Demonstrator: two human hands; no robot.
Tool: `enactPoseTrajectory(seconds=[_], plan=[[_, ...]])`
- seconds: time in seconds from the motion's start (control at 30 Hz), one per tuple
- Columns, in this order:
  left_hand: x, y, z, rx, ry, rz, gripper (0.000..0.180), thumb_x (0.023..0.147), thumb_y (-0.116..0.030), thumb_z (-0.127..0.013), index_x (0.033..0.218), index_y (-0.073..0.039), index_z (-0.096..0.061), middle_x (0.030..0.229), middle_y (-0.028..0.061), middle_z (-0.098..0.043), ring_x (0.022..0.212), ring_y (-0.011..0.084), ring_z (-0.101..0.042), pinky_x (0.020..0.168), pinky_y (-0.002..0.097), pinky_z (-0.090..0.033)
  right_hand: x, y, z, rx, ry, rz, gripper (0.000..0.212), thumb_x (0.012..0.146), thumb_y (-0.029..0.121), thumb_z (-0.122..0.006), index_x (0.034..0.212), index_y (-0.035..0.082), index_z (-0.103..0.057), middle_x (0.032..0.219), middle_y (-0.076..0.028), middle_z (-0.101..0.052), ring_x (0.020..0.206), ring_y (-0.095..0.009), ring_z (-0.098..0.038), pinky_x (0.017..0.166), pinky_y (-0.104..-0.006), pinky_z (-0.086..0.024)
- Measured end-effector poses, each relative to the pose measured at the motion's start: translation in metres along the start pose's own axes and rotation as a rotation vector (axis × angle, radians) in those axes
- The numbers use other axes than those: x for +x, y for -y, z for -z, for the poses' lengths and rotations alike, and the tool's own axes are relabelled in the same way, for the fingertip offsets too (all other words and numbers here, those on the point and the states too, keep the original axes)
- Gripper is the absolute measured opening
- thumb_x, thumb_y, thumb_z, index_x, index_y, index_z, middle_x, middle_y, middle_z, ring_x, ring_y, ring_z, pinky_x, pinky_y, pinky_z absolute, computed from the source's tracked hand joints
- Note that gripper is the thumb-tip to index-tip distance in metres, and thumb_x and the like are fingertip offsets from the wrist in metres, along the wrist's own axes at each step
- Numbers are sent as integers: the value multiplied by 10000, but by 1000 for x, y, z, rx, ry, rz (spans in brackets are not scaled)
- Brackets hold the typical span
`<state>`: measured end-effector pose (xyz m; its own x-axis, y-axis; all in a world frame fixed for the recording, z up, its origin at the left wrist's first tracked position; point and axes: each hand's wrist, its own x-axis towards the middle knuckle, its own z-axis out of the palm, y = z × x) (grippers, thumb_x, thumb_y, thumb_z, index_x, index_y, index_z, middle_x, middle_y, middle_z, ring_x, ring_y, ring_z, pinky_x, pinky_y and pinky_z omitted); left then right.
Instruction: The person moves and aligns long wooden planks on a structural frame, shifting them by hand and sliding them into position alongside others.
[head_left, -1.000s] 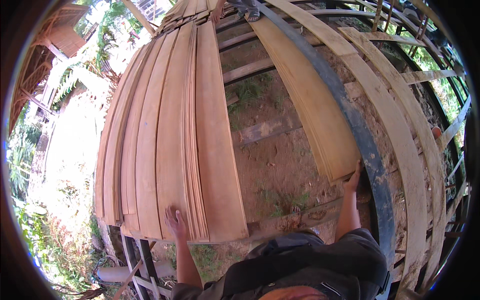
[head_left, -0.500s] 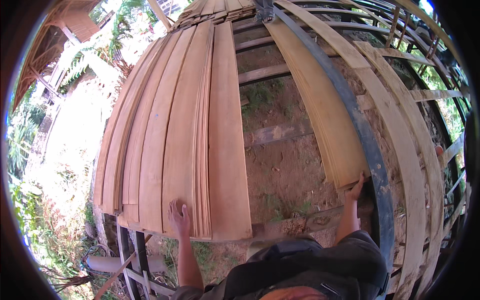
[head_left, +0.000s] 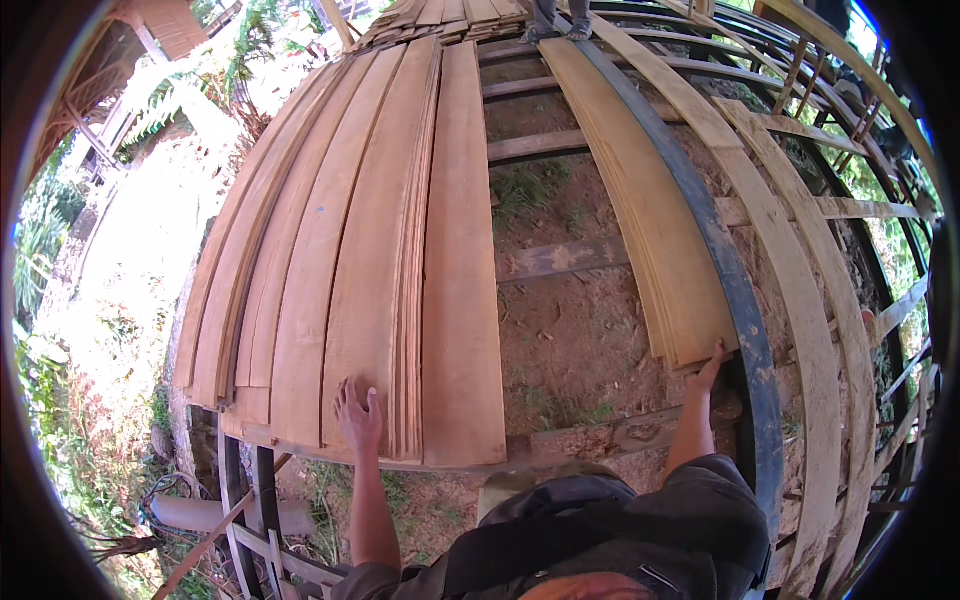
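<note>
My left hand (head_left: 359, 415) lies on a stack of long wooden boards (head_left: 370, 290), fingers spread, near the boards' close end. At the right, my right hand (head_left: 708, 370) grips the near end of another stack of thin planks (head_left: 672, 240). One digit shows over the top edge there; the other fingers are hidden below the wood. A single wide board (head_left: 462, 300) lies between the two stacks, along the right side of the left one.
A dark metal beam (head_left: 745, 330) runs beside the right stack. Cross beams (head_left: 560, 260) span bare soil in the gap between boards. Long pale planks (head_left: 790, 260) lie farther right. Another person's feet (head_left: 560, 30) stand at the far end. A pipe (head_left: 230, 515) lies below left.
The view has shifted slightly, and more of the other person's legs and feet shows at the far end. Both my hands keep their places on the wood.
</note>
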<state>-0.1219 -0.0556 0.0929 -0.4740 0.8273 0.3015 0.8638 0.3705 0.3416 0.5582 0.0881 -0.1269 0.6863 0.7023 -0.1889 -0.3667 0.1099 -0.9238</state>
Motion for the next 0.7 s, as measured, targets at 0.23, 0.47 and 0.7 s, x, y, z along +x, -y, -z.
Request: enactPoseTrajectory(seconds=[0.23, 0.47, 0.7], plan=[[-1, 2, 1, 59, -2, 2, 509, 953, -348, -567, 1348, -30, -524, 1389, 174, -529, 1312, 363, -454, 1119, 486, -315, -15, 33, -23, 274, -14, -239, 841, 860, 527, -670, 1536, 223, -272, 1522, -90, -355, 1362, -315, -383, 1081, -535, -354], [-6, 11, 3, 69, -14, 40, 494, 960, -352, -559, 1345, -43, -539, 1394, 171, -529, 1312, 355, -460, 1123, 490, -308, -126, 7, -103, 391, 37, -479, 791, 862, 545, -666, 1505, 223, -337, 1512, -90, -363, 1361, -312, -379, 1070, -561, -354], [3, -60, -43, -168, -131, 137, 426, 972, -308, -571, 1279, -12, -584, 1234, 200, -621, 1165, 367, -574, 1014, 461, -439, -164, 0, -110, 120, -135, -699, 790, 871, 572, -673, 1476, 139, -407, 1457, -102, -460, 1298, -266, -463, 1090, -455, -350]])
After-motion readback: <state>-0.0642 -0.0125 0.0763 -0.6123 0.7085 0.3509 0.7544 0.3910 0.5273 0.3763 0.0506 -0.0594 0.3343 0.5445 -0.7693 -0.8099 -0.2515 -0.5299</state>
